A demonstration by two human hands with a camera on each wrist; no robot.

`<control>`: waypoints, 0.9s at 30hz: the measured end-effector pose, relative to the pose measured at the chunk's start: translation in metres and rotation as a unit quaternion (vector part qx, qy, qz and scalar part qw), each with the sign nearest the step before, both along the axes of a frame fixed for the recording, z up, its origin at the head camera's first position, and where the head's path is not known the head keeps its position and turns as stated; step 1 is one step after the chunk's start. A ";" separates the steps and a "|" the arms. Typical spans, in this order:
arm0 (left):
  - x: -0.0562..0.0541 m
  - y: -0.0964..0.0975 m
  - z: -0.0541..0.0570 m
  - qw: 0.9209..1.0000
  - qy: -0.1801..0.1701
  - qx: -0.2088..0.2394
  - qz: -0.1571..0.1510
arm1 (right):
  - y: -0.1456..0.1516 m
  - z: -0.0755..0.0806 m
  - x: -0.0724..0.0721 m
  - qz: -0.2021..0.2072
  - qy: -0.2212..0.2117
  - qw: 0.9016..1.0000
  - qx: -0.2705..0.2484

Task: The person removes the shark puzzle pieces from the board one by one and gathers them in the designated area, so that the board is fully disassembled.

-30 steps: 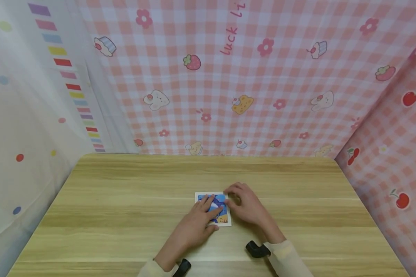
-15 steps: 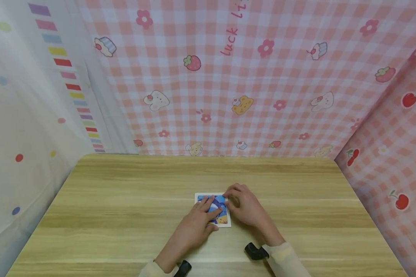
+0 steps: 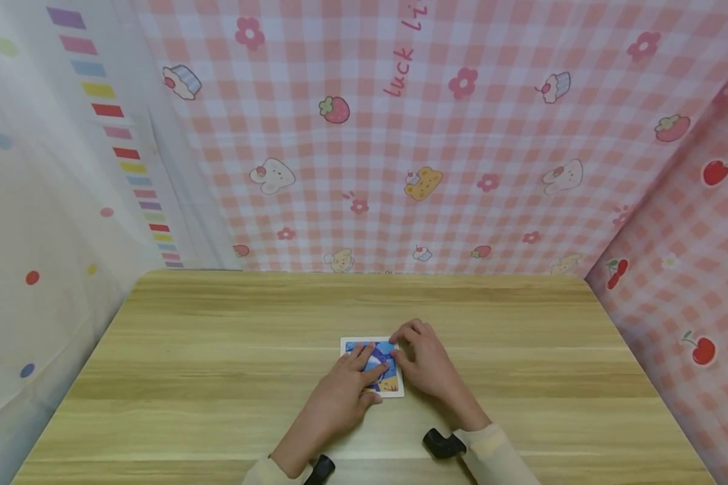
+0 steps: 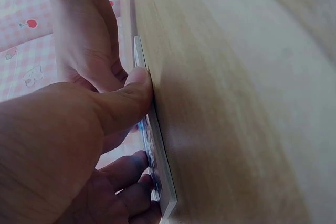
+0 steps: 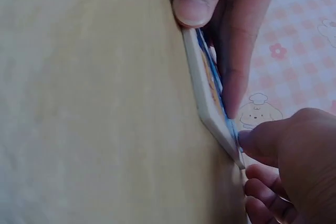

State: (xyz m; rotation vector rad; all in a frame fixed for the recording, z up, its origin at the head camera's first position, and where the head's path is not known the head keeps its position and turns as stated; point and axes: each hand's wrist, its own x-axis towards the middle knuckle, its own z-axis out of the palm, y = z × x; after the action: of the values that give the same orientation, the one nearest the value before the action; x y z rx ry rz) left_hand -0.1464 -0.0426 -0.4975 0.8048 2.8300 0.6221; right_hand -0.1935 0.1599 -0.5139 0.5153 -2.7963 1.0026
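Observation:
A small square jigsaw puzzle (image 3: 394, 391) with a white frame and a blue and orange picture lies flat on the table, in the middle of the head view. My left hand (image 3: 340, 397) spreads across its left part with straight fingers, hiding much of the picture, and the left thumb (image 4: 135, 80) rests at the near edge. At the upper right corner, my right hand (image 3: 431, 364) bends its thumb and index finger onto a blue puzzle piece (image 5: 230, 124). The right thumb (image 5: 249, 142) is against that piece, while the other right fingers curl beyond the frame.
The wooden table (image 3: 218, 370) stretches out around the puzzle on all sides. Behind it hangs a pink checked cloth (image 3: 364, 135), with a dotted white cloth (image 3: 48, 323) at the left and a cherry-print cloth (image 3: 691, 303) at the right.
My right wrist has shifted slightly left and toward me, and the right thumb and index finger sit a little farther in over the corner. The left hand and the puzzle stay in place.

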 end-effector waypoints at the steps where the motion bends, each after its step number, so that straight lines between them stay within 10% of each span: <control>1: 0.000 0.000 0.000 1.000 0.000 0.000 0.000 | -0.001 0.000 0.000 -0.003 -0.001 1.000 -0.002; 27: 0.002 0.001 0.002 1.000 -0.007 0.011 0.010 | 0.005 0.012 0.001 -0.024 -0.067 0.993 -0.091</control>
State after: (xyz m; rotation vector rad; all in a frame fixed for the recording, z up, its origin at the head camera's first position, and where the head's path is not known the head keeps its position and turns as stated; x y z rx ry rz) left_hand -0.1442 -0.0412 -0.4956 0.7725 2.8266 0.6607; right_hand -0.1924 0.1647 -0.5016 0.3693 -2.7765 1.3109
